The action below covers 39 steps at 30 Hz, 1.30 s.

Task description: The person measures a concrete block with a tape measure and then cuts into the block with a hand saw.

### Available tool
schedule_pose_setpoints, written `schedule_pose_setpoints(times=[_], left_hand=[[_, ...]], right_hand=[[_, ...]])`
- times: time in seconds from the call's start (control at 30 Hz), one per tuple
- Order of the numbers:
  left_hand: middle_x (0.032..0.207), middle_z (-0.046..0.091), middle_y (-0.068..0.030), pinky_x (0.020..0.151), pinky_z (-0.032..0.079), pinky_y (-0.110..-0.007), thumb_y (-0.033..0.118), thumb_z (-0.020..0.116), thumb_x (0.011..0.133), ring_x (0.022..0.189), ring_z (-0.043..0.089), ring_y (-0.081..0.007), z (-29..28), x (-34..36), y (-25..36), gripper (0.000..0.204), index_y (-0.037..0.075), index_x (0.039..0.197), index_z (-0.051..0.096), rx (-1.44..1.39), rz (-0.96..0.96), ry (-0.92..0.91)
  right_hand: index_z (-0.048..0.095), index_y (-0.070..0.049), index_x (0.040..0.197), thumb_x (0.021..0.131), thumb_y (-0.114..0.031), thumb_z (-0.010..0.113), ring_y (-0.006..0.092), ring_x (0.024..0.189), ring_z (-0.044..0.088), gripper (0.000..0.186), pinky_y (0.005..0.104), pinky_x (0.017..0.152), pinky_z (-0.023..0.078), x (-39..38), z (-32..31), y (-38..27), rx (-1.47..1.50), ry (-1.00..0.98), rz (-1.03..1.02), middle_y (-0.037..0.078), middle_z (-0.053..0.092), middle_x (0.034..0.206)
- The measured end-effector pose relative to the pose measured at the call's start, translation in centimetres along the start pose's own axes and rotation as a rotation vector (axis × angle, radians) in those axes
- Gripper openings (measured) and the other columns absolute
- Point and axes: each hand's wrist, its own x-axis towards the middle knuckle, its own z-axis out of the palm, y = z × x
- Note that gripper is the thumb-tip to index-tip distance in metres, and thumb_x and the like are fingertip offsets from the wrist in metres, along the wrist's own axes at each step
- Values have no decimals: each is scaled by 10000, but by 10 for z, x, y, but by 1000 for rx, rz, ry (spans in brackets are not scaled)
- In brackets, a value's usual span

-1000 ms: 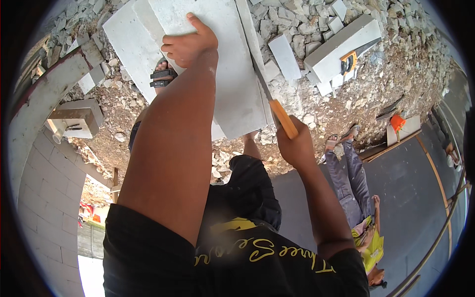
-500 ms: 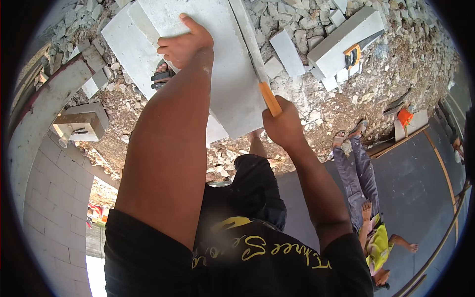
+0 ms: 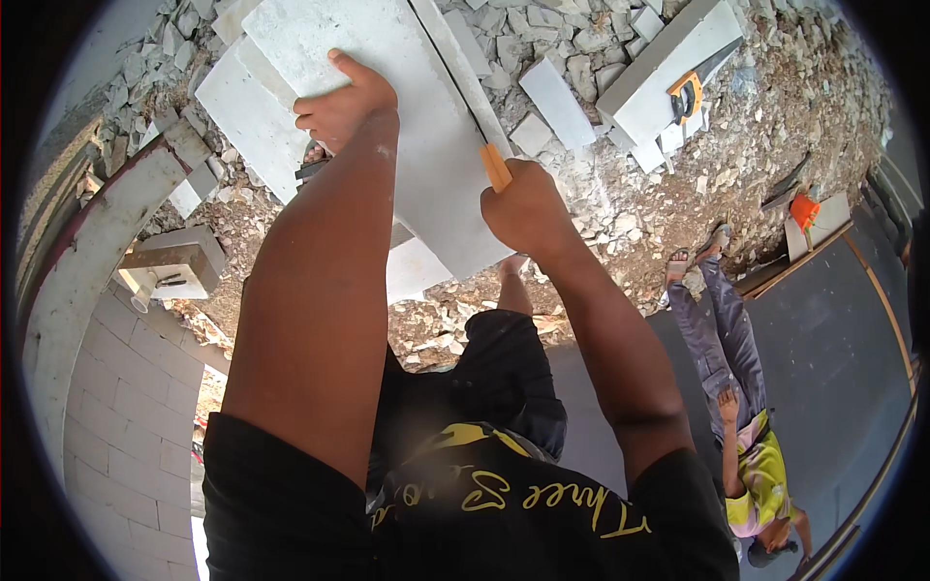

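A long pale grey lightweight block lies in front of me, on top of other pale slabs. My left hand presses flat on its upper face, thumb out and fingers spread. My right hand is closed around the orange handle of a handsaw. The saw's thin dark blade sits in a long straight cut near the block's right edge, with a narrow strip of block beyond it. How deep the blade reaches is hidden.
Broken block rubble covers the ground. At the upper right, a second handsaw rests on another long block. An orange object lies farther right. A co-worker in a yellow top is at the right. A block wall stands left.
My right hand has pulled the saw handle nearer the block and up-left in view. My left hand stays pressed on the block. The whole view has shifted slightly; the co-worker's arm has moved.
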Motion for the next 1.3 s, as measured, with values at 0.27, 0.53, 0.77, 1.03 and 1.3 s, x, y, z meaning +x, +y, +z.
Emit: schedule_pose_setpoints(times=[0.27, 0.53, 0.77, 1.03, 1.3], left_hand=[[1043, 499, -193, 750, 516, -506, 697, 477, 889, 998, 613, -354, -15, 27, -11, 789, -58, 1114, 425, 10, -41, 102], [1043, 504, -195, 749, 506, -516, 700, 489, 879, 980, 613, -354, 14, 6, 9, 795, -60, 1107, 436, -21, -52, 109], [1040, 522, -186, 762, 494, -517, 701, 501, 864, 950, 620, -355, 4, 24, -9, 789, -45, 1115, 452, -25, -63, 181], [971, 511, -168, 739, 492, -508, 701, 553, 826, 899, 619, -344, 23, 3, -1, 779, -38, 1052, 460, -70, -36, 197], [1145, 510, -239, 884, 484, -540, 684, 504, 879, 1070, 595, -388, -15, 12, -9, 826, -81, 1178, 421, -86, -16, 92]], right_hand=[[602, 21, 939, 851, -81, 623, 419, 743, 693, 136, 444, 661, 535, -185, -48, 73, 182, -144, 138, 255, 653, 776], [609, 36, 964, 814, -98, 646, 493, 784, 637, 205, 471, 695, 530, -46, -23, 35, 91, -137, 158, 301, 653, 837], [576, 11, 862, 840, -21, 587, 307, 637, 611, 40, 391, 605, 486, -218, -63, 100, 237, -121, 177, 187, 590, 707], [568, 19, 858, 833, -119, 622, 461, 725, 640, 150, 440, 621, 514, -61, 2, 81, 189, 1, 35, 268, 625, 744], [563, 37, 850, 849, -14, 552, 208, 612, 560, 52, 370, 596, 467, -141, -21, 85, 181, -54, 15, 163, 550, 680]])
